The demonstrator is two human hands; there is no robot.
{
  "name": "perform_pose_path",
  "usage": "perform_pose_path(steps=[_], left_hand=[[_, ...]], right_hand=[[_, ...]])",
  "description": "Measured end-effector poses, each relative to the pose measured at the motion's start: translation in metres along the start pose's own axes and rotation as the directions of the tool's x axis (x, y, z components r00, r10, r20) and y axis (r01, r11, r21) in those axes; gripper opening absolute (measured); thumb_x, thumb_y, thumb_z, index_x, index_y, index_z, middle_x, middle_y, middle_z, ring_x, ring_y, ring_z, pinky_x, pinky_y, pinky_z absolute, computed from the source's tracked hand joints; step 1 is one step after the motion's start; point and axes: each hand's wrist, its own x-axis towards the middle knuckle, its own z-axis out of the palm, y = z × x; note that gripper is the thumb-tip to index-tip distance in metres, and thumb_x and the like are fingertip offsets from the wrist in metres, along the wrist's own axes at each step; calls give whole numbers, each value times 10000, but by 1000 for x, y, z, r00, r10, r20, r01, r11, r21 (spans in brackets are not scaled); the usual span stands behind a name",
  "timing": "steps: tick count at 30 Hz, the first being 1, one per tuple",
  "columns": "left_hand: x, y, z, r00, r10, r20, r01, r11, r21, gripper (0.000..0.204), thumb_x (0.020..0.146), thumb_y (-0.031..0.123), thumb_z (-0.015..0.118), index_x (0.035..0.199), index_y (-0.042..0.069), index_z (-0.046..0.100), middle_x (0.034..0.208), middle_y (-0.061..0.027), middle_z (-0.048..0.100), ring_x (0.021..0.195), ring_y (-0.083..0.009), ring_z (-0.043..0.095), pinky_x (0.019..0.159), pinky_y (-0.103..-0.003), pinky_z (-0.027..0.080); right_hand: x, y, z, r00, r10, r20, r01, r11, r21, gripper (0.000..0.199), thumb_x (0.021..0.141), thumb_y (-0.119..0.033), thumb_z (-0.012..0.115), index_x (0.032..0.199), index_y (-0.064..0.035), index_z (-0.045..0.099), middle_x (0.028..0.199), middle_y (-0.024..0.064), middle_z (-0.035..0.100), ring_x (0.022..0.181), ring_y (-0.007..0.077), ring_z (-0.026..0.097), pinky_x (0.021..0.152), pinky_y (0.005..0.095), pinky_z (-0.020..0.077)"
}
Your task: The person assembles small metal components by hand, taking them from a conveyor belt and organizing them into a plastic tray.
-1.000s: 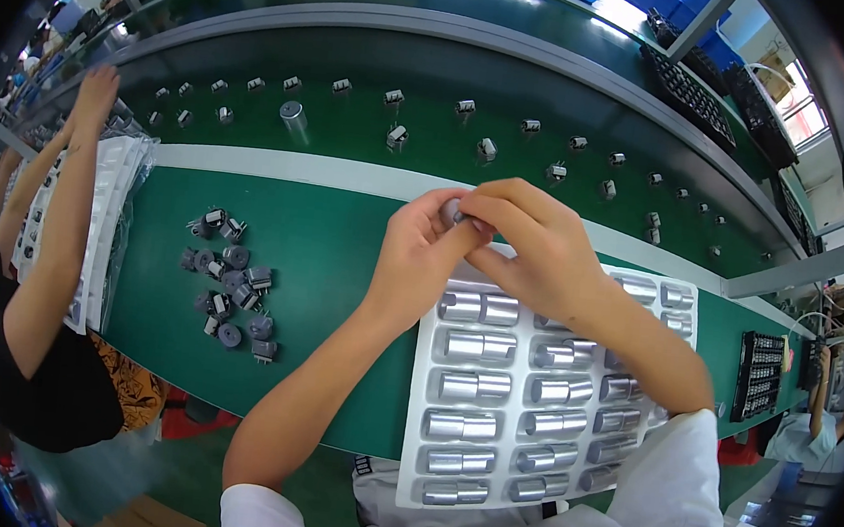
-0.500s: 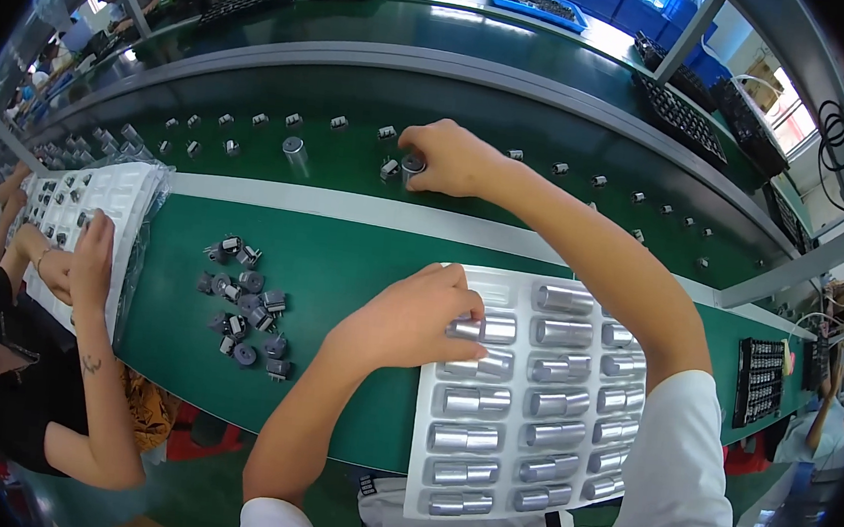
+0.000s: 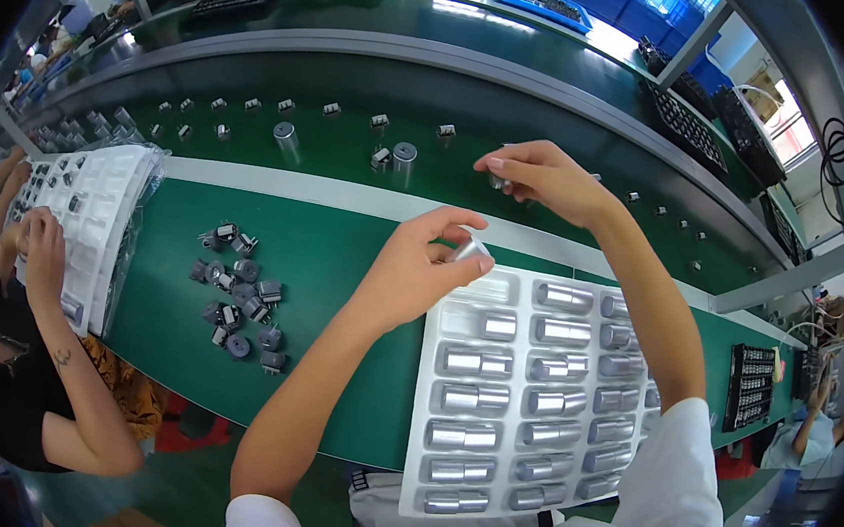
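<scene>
Silver metal cylinder point(image 3: 470, 251) pinched at fingertips of left hand point(image 3: 417, 268), just above white tray point(image 3: 418, 484); right hand point(image 3: 540, 176) closed on small part over conveyor belt point(image 3: 352, 147); risk: shallow pinch may drop cylinder onto worktop point(image 3: 343, 247).

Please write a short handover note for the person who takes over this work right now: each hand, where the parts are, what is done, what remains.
Left hand: holds one silver cylinder in its fingertips, above the top-left corner of the white tray.
Right hand: reaches over the green belt and pinches a small part there; the part is mostly hidden.
Done: most tray pockets hold silver cylinders.
Left: the top-left pocket looks empty. A pile of small dark parts lies on the green bench, left of the tray.
</scene>
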Motion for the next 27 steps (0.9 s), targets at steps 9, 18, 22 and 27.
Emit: perform_pose_path(steps=[9, 18, 22, 27], left_hand=[[0, -9, 16, 999, 35, 38, -21, 945, -327, 460, 885, -26, 677, 1324, -21, 539, 1175, -139, 642, 1051, -218, 664, 944, -323, 541], [6, -19, 4, 999, 14, 34, 10, 782, -623, 287, 949, 75, 641, 1219, 44, 551, 1277, -190, 615, 1091, -239, 638, 967, -313, 529], [9, -22, -3, 992, -123, 5, 82, 625, -776, 254, 994, 144, 603, 1210, 29, 533, 1227, -158, 620, 1086, -242, 628, 989, -318, 530], [8, -18, 7, 989, -137, -62, 33, 597, -802, 275, 996, 158, 617, 1224, 9, 579, 1152, -119, 650, 1049, -197, 645, 959, -311, 544]], right_hand=[[-57, 6, 29, 982, -165, -90, 183, 736, 652, 264, 885, 9, 686, 1149, 7, 669, 973, 70, 690, 935, 152, 692, 919, 289, 562], [-63, -2, 23, 952, -231, -203, 293, 882, 369, 270, 863, -23, 726, 1131, -3, 704, 982, 61, 707, 890, 102, 659, 808, 246, 538], [-60, 5, 32, 886, -411, -215, 460, 836, 298, 391, 790, 56, 765, 1166, -4, 673, 1019, 59, 691, 925, 124, 661, 846, 263, 542], [-67, 4, 46, 727, -632, -270, 636, 767, -83, 513, 718, 84, 807, 1200, 2, 652, 1115, 114, 698, 1068, 207, 688, 951, 327, 545]])
